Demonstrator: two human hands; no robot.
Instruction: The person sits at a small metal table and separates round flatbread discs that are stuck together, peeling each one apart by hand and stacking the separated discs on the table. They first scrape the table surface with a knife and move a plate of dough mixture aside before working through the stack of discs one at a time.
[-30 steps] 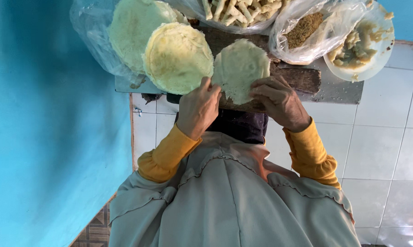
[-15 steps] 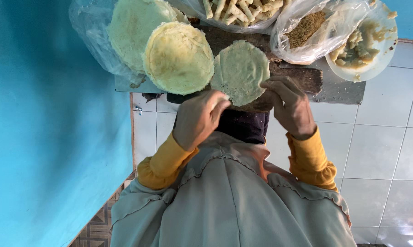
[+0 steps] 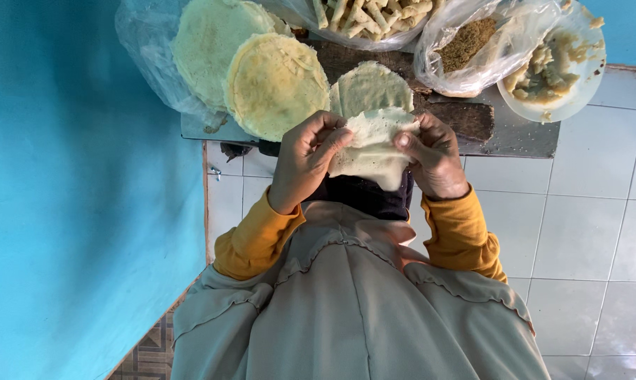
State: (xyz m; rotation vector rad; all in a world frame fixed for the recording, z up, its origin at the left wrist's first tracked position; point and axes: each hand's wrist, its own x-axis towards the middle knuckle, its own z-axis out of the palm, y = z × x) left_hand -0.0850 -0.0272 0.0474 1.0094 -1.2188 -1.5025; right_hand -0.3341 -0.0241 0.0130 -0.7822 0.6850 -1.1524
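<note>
Gripping one wrapper (image 3: 371, 144): left hand (image 3: 305, 160), right hand (image 3: 432, 156).

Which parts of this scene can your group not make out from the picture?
- Stack of rolled sticks: cut off by the head view's top edge.
- Thin wrapper: edges hidden under the left hand and right hand.
- Crumbs: blurred by their plastic bag.

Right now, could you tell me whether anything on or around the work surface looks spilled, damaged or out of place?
Mostly tidy. Both hands, left hand and right hand, hold a thin wrapper that is folded over, not torn as far as I can see. The only untidy spot is the white bowl, with filling smeared up its rim.
</note>
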